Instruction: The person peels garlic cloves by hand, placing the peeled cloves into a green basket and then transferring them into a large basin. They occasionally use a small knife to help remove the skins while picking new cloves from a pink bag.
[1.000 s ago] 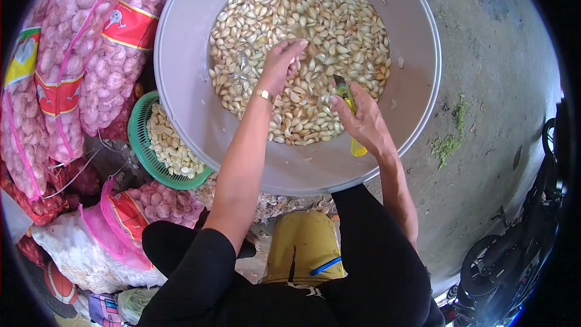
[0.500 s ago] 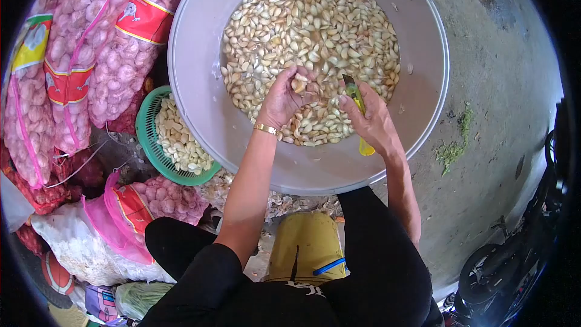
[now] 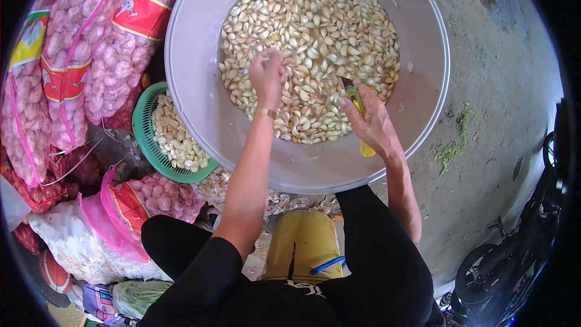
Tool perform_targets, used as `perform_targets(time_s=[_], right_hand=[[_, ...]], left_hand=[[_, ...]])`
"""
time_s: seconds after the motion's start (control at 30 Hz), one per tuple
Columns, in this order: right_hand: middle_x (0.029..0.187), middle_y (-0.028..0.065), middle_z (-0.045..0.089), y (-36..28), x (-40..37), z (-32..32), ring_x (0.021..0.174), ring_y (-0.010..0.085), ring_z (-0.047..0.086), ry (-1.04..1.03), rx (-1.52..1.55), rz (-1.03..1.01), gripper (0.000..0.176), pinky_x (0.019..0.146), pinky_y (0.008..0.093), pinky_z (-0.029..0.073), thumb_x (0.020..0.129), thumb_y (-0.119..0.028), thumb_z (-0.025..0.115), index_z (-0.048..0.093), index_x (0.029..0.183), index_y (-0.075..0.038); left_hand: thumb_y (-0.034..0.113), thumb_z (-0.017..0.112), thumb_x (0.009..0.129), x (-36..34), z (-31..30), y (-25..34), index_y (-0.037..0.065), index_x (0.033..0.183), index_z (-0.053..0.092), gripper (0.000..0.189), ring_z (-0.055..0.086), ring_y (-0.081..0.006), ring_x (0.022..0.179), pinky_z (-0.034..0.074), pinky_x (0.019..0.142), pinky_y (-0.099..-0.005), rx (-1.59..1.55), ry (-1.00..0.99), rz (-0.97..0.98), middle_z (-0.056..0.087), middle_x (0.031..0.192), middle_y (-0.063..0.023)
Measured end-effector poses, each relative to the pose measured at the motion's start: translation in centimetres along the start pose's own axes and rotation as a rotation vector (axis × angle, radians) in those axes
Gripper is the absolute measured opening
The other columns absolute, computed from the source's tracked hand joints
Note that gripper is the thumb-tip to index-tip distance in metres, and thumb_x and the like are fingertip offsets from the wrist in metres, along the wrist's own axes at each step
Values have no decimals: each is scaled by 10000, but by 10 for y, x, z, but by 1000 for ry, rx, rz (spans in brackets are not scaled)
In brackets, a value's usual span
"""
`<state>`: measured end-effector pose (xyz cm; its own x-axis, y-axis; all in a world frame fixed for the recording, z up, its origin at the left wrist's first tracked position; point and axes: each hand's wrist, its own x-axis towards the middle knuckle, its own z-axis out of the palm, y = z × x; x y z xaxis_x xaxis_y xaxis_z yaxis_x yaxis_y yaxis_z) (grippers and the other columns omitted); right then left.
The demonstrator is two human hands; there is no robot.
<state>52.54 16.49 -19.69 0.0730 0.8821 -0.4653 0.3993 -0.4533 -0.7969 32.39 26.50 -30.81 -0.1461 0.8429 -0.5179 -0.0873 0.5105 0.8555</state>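
A large grey tub (image 3: pixel 417 85) holds many unpeeled garlic cloves (image 3: pixel 315 30) in water. Over the left part of the cloves, my left hand (image 3: pixel 267 79) is turned with its back to me, fingers curled in; whatever they hold is hidden. My right hand (image 3: pixel 374 118) grips a yellow utility knife (image 3: pixel 357 100) above the right side of the cloves, its dark blade end pointing up and away from me. Left of the tub, a green basket (image 3: pixel 145 139) contains peeled garlic cloves (image 3: pixel 174 133).
Mesh sacks of garlic bulbs (image 3: pixel 115 72) stand at the left. A smaller pink mesh bag (image 3: pixel 163 197) lies below the basket, near a white sack (image 3: pixel 72 242). A yellow bucket (image 3: pixel 302 242) sits between my legs. A motorbike (image 3: pixel 502 266) is at the lower right.
My left hand has moved left and away from the knife, turning from palm-up with a piece of garlic to back-up. My right hand and the knife have stayed nearly still.
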Motion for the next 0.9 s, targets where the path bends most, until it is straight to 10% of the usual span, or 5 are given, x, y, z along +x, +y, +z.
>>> perform_targets(time_s=[0.07, 0.17, 0.5, 0.77, 0.9], right_hand=[[1148, 298, 622, 3, -1, 1, 1067, 371, 629, -19, 5, 9, 566, 891, 420, 505, 937, -359, 639, 521, 1293, 64], [1129, 298, 630, 16, -1, 8, 1043, 370, 638, 21, -35, 21, 549, 885, 419, 505, 937, -346, 641, 528, 1279, 69], [1156, 300, 618, 10, 7, 25, 1081, 386, 620, -3, -22, -128, 558, 909, 429, 495, 936, -356, 638, 528, 1270, 77], [940, 143, 623, 13, 11, 44, 844, 179, 562, -74, 18, -178, 431, 754, 332, 477, 962, -301, 616, 560, 1238, 25], [1121, 290, 635, 11, 8, 34, 1037, 351, 631, -126, 61, -101, 589, 902, 388, 497, 936, -353, 643, 517, 1254, 125]], left_hand=[[280, 685, 843, 28, -8, 8, 76, 1045, 661, 288, 614, -162, 590, 481, 540, -317, 603, 203, 405, 672, 725, -72], [262, 687, 820, 64, -15, 13, 94, 1079, 673, 309, 693, -275, 793, 523, 721, -416, 968, 180, 500, 704, 804, -120], [298, 675, 845, 78, -24, 16, 83, 923, 661, 229, 684, -261, 774, 520, 675, -408, 1154, 58, 479, 703, 835, -94], [330, 585, 974, -10, -38, 0, 157, 921, 528, 189, 457, -93, 526, 337, 449, -202, -522, -265, -420, 517, 668, 15], [322, 581, 987, -40, -43, 4, 164, 948, 534, 169, 465, -108, 572, 348, 459, -203, -759, -300, -426, 525, 707, 8]])
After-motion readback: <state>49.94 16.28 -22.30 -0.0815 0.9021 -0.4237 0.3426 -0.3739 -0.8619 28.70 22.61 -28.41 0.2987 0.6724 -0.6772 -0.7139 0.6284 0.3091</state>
